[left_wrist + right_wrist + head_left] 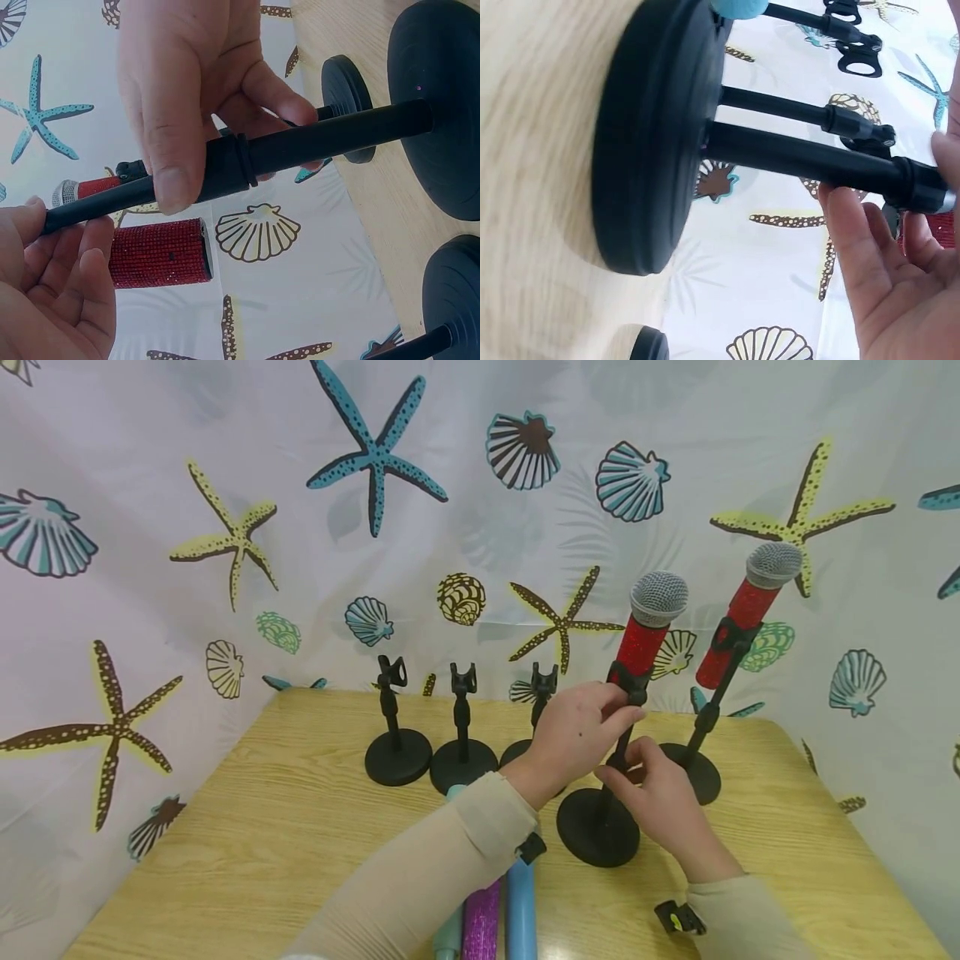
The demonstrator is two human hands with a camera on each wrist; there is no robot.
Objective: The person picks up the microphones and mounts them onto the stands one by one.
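A red glittery microphone (641, 643) with a silver mesh head sits tilted in the clip of a black desktop microphone stand (597, 828). My left hand (577, 727) pinches the thin upper rod of that stand, just under the clip. Lower down, my right hand (663, 793) grips the collar of the pole, its thumb (172, 187) lying along the collar in the left wrist view. The round base rests on the table. Behind to the right, a second red microphone (750, 606) leans in the clip of another stand (701, 777).
More black stands with bare clips stand at the back: one at left (397, 756), one beside it (463, 764), and a third (517, 752) partly behind my left arm. Teal (448, 935), purple glitter (482, 918) and blue (521, 910) tube-shaped things lie on the wooden table (300, 827).
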